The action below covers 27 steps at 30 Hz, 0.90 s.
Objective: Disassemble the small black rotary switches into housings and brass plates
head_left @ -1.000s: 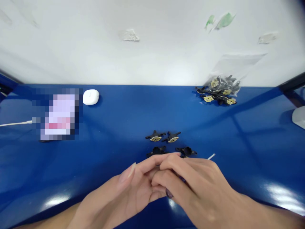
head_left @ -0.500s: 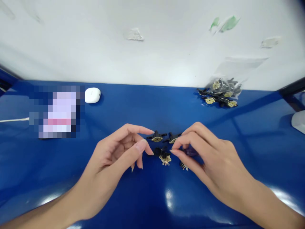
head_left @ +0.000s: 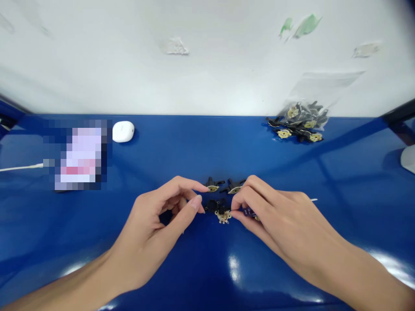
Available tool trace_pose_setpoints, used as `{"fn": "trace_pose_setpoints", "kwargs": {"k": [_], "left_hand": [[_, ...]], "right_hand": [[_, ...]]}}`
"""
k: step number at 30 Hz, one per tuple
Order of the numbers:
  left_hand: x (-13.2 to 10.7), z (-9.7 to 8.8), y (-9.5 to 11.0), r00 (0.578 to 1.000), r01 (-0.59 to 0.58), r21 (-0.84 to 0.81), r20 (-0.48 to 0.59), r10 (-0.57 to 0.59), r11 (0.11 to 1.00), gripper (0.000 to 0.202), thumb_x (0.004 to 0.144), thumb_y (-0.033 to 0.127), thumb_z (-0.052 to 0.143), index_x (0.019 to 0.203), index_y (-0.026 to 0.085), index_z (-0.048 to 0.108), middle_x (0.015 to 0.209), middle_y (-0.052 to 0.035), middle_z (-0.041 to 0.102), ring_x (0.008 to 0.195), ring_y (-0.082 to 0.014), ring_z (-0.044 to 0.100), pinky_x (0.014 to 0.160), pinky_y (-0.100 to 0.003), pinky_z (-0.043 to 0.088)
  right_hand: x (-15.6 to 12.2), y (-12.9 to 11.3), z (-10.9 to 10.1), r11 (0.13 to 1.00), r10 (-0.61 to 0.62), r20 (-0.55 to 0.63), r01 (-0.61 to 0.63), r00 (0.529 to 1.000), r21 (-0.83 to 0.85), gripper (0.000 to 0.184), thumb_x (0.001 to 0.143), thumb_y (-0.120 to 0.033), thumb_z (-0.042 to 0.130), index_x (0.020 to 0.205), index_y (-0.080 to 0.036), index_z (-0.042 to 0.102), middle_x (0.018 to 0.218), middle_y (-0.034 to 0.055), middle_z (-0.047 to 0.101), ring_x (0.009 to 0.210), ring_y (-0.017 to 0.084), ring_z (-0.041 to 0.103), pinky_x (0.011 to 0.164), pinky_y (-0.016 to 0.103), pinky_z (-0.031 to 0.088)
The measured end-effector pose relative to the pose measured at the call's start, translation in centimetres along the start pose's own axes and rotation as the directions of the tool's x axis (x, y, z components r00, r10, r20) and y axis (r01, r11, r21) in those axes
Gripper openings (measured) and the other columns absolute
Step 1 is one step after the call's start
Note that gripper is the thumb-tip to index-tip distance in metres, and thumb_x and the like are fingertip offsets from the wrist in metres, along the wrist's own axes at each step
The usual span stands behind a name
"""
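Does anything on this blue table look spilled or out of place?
Yes: back right, a few black-and-brass parts lie spilled on the table outside their clear bag. Torn scraps also cling to the wall.

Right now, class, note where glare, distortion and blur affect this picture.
Head view: white glare patches on the glossy blue table near the bottom edge; the wide lens bows its far edge; a pixelated block hides something at left; the small black parts between left hand and right hand look sharp.

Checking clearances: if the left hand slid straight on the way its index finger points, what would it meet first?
Probably the far-left black-and-brass part, just beyond the left hand; depth is unclear.
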<state>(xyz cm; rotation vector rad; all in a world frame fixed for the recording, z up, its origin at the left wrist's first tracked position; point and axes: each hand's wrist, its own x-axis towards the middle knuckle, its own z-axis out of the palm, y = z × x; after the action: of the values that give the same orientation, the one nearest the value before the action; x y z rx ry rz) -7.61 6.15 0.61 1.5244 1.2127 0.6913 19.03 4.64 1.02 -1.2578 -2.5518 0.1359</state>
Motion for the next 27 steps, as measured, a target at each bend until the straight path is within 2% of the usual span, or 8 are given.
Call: {"fn": "trace_pose_setpoints", "kwargs": {"k": [5,11,18,27], "left_hand": [[0.09,0.09,-0.21,1.0,-0.015,-0.01,0.003,0.015,1.0,0.013,0.116,0.038,0.071,0.121,0.03,0.08,0.093,0.0021,0.08,0.067,-0.0131,0.061,0.065,-0.028,0.049],[0.16,-0.02,-0.55,1.0,-0.005,-0.007,0.016,0.005,1.0,0.016,0.115,0.038,0.072,0.124,0.028,0.08,0.095,0.0006,0.081,0.067,-0.0132,0.061,0.066,-0.028,0.05],[0.09,0.14,-0.17,1.0,-0.001,0.004,-0.01,0.001,1.0,0.017,0.115,0.038,0.071,0.121,0.026,0.081,0.093,-0.0004,0.08,0.065,-0.0144,0.061,0.065,-0.029,0.05],[-0.11,0.03,-0.36,1.0,-0.016,0.003,0.016,0.016,1.0,0.014,0.116,0.038,0.07,0.123,0.03,0.08,0.095,0.0026,0.081,0.066,-0.0122,0.061,0.065,-0.027,0.05]], "right_hand": [[-0.6,0.15,0.47,1.0,-0.016,0.027,0.016,0.999,-0.024,0.03,0.122,-0.023,0.046,0.1,-0.024,0.066,0.092,0.0004,0.066,0.055,0.016,0.062,0.045,0.036,0.03],[-0.99,0.23,0.35,1.0,-0.017,0.119,0.015,0.993,0.016,0.025,0.119,-0.018,0.05,0.103,-0.022,0.069,0.096,0.0029,0.072,0.062,0.014,0.064,0.052,0.032,0.035],[-0.82,0.18,0.54,1.0,-0.022,0.113,0.021,0.993,0.008,0.028,0.119,-0.019,0.049,0.104,-0.021,0.072,0.094,0.0046,0.074,0.064,0.014,0.064,0.055,0.03,0.042],[-1.02,0.13,0.9,1.0,-0.017,0.119,0.017,0.993,0.002,0.027,0.12,-0.022,0.05,0.105,-0.02,0.073,0.094,0.0055,0.073,0.065,0.016,0.063,0.055,0.031,0.04]]}}
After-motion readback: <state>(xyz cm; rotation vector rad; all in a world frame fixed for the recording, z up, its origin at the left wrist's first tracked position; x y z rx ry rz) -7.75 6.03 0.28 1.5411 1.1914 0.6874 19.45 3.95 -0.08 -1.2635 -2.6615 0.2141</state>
